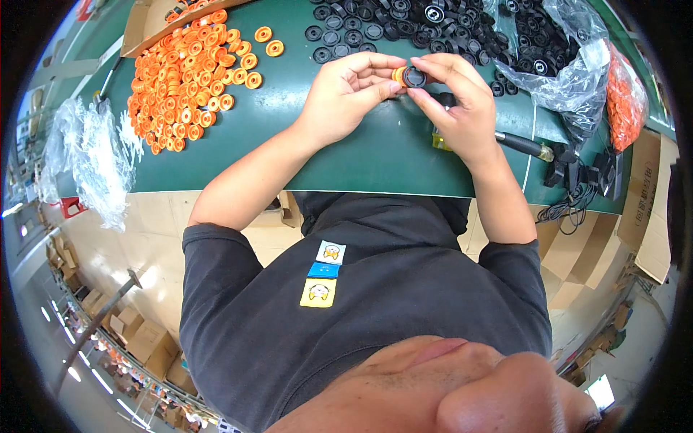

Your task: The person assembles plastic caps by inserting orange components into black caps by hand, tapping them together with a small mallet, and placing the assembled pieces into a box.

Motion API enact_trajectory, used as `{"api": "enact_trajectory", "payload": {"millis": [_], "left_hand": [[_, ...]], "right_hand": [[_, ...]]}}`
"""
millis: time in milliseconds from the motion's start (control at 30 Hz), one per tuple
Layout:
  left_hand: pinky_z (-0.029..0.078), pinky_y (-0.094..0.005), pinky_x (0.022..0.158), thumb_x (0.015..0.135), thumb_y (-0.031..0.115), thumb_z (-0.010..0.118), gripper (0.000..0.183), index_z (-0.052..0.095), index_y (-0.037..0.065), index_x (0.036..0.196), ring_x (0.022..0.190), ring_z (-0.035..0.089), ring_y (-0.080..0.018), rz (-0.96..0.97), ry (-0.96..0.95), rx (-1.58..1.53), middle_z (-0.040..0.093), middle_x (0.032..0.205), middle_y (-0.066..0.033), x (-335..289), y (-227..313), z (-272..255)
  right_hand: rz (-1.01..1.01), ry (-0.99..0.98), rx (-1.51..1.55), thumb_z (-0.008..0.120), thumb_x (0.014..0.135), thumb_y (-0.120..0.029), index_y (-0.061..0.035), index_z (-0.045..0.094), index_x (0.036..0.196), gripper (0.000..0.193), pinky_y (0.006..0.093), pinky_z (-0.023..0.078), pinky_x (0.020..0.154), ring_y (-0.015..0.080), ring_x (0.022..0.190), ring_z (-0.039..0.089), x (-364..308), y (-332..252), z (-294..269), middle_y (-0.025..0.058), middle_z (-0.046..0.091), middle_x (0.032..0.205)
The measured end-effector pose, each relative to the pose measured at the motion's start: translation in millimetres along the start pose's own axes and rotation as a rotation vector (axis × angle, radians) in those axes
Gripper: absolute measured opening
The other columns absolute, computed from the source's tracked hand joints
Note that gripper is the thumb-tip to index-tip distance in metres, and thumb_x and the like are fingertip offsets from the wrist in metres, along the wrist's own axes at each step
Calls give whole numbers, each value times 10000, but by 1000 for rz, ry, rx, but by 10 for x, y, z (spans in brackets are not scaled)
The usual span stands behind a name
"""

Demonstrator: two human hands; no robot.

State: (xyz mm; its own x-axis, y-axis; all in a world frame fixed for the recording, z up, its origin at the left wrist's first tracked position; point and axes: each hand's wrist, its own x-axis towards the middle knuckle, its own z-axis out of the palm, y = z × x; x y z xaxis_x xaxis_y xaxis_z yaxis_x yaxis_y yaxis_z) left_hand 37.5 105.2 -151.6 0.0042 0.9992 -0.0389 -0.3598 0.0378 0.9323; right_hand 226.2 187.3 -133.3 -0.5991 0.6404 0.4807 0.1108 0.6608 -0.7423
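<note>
Over the green table [390, 166], both my hands meet in front of me. Between the thumb and fingertips of my left hand [339, 101] is a small orange wheel hub [398, 74]. My right hand [465, 108] pinches a round black ring-shaped part [414, 77], its face turned toward me. The two parts touch or nearly touch; whether they are joined I cannot tell. To the left spreads a heap of orange wheel hubs [180, 83], with a few lying loose at its right side. Beyond my hands lie many round black parts [354, 37].
A cardboard box [148, 25] stands behind the orange heap. Clear plastic bags lie left [97, 159] and right [570, 101], beside a bag of orange-red pieces [625, 105]. Near my right wrist are a yellow object [439, 140] and a black-handled tool [518, 144]. Cables [570, 208] hang at the right edge.
</note>
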Motion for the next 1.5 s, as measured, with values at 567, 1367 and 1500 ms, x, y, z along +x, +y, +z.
{"api": "enact_trajectory", "payload": {"millis": [567, 1367, 1500], "left_hand": [[540, -290, 952, 965, -28, 604, 330, 615, -45, 1294, 1026, 664, -149, 2, 20, 131, 692, 1139, -107, -39, -5, 25], [557, -289, 945, 949, -75, 562, 343, 588, -66, 1291, 1031, 677, -157, -28, 21, 224, 686, 1169, -149, -45, -16, 26], [556, -289, 946, 946, -75, 567, 343, 587, -68, 1288, 1029, 680, -164, -30, 15, 185, 686, 1170, -149, -57, -5, 24]], "right_hand": [[-44, -52, -31, 761, 788, -29, -39, 722, 1117, 331, 327, 538, 844, 259, 959, 670, -41, -34, 4, 106, 673, 1044], [-13, -85, -87, 786, 770, -23, -42, 717, 1100, 338, 331, 548, 796, 258, 923, 670, -70, -67, 25, 97, 657, 1013], [12, -86, -77, 787, 771, -25, -44, 716, 1099, 336, 334, 547, 790, 257, 922, 671, -81, -86, 19, 98, 657, 1010]]}}
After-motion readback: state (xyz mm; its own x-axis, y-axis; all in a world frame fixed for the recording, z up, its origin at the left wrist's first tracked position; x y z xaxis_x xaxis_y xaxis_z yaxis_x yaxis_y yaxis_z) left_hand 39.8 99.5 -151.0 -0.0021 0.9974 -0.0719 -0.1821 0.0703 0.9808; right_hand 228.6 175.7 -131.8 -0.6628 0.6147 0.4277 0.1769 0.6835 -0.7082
